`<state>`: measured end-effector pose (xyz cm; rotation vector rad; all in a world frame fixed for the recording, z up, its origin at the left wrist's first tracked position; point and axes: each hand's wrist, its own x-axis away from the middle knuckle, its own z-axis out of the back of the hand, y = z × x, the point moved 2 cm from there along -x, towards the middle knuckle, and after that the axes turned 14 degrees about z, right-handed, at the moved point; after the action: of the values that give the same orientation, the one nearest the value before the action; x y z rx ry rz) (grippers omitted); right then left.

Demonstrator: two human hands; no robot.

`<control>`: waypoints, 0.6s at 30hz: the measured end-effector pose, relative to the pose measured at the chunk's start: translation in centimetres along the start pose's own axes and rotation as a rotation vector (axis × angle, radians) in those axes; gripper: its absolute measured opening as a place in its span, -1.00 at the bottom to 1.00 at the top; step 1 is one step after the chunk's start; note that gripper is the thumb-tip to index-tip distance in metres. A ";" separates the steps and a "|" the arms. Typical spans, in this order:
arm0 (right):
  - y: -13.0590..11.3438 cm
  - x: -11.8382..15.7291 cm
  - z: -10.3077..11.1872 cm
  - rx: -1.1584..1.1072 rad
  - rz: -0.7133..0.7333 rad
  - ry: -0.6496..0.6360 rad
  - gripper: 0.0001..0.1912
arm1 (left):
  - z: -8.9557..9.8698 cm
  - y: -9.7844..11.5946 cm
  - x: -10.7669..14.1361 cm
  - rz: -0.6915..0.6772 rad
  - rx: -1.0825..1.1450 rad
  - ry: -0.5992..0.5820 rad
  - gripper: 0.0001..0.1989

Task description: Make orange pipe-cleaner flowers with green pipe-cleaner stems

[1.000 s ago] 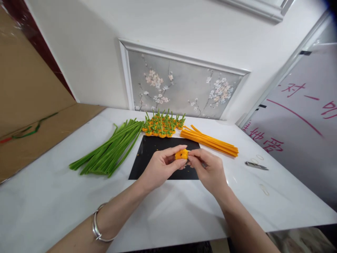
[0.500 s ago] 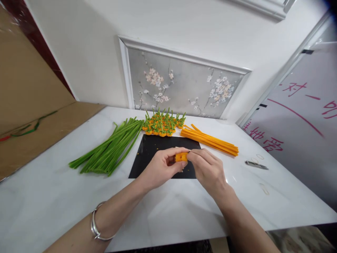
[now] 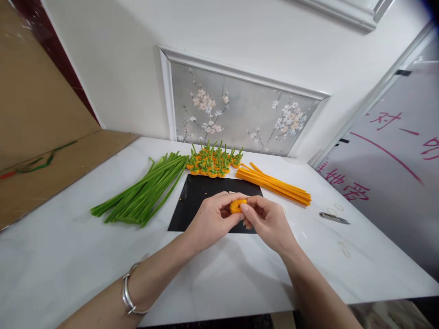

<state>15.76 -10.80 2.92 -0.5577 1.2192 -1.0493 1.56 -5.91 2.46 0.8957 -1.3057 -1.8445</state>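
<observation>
Above a black mat (image 3: 187,208), both hands grip one small orange piece of bent pipe cleaner (image 3: 236,206). My left hand (image 3: 213,217) pinches it from the left between thumb and fingers. From the right, the thumb of my right hand (image 3: 269,221) presses against it, with the fingers curled behind. Parts of the piece are hidden by the fingertips. Behind the mat stand several finished-looking orange pipe-cleaner bits with green stems (image 3: 212,162). A bundle of orange pipe cleaners (image 3: 274,183) lies to the right of them.
Green pipe cleaners (image 3: 144,192) lie in a pile on the white marble-look table (image 3: 68,256). Small snips (image 3: 334,218) and thin pale loops (image 3: 344,249) are at the right. Cardboard (image 3: 44,169) borders the left; a whiteboard (image 3: 404,183) leans at the right.
The right hand has turned so its thumb now presses the front of the orange piece. The piece looks rounder, its near side tilted. The camera view has shifted slightly.
</observation>
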 end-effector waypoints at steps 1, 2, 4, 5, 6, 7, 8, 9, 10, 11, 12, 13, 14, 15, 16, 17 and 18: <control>-0.1 0.0 -0.1 0.033 0.025 0.003 -0.69 | 0.0 0.0 0.0 0.001 0.001 -0.001 -0.71; -0.1 0.0 -0.1 0.057 0.045 0.004 -0.70 | 0.0 -0.1 0.0 0.004 0.007 -0.001 -0.71; -0.2 0.1 -0.1 0.073 0.059 0.002 -0.70 | 0.1 0.1 -0.1 0.017 0.038 -0.020 -0.70; -0.2 0.1 -0.1 0.065 0.055 -0.003 -0.70 | 0.1 0.2 -0.1 0.028 0.070 -0.043 -0.70; -0.2 0.1 0.0 0.049 0.047 -0.009 -0.70 | 0.2 0.4 -0.1 0.045 0.108 -0.083 -0.71; -0.1 0.1 0.0 0.030 0.039 -0.012 -0.70 | 0.3 0.6 -0.1 0.068 0.149 -0.135 -0.74; -0.1 0.1 0.1 0.009 0.033 -0.010 -0.70 | 0.4 0.7 -0.1 0.099 0.194 -0.189 -0.76; 0.0 0.1 0.2 -0.009 0.030 -0.007 -0.70 | 0.4 0.8 -0.1 0.137 0.227 -0.243 -0.78; 0.1 0.1 0.2 -0.024 0.027 -0.002 -0.70 | 0.5 0.8 -0.1 0.179 0.267 -0.265 -0.77; 0.2 0.1 0.3 -0.034 0.023 0.001 -0.70 | 0.5 0.7 -0.2 0.222 0.311 -0.271 -0.75; 0.3 0.1 0.4 -0.038 0.019 0.000 -0.70 | 0.6 0.6 -0.2 0.262 0.352 -0.267 -0.72; 0.4 0.1 0.5 -0.042 0.015 -0.003 -0.70 | 0.6 0.5 -0.2 0.295 0.395 -0.254 -0.71; 0.5 0.1 0.6 -0.046 0.015 -0.002 -0.71 | 0.6 0.4 -0.3 0.320 0.430 -0.243 -0.70; 0.6 0.0 0.6 -0.050 0.018 0.009 -0.71 | 0.6 0.2 -0.3 0.336 0.458 -0.232 -0.71; 0.7 0.0 0.7 -0.054 0.029 0.027 -0.72 | 0.5 0.1 -0.3 0.343 0.480 -0.221 -0.72; 0.7 0.0 0.7 -0.054 0.046 0.046 -0.72 | 0.5 0.1 -0.3 0.344 0.498 -0.211 -0.73; 0.6 0.0 0.7 -0.042 0.069 0.064 -0.71 | 0.5 0.0 -0.3 0.342 0.509 -0.207 -0.73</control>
<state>16.59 -10.66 2.55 -0.5142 1.3099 -0.9915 1.30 -5.38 2.65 0.6803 -1.9759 -1.3857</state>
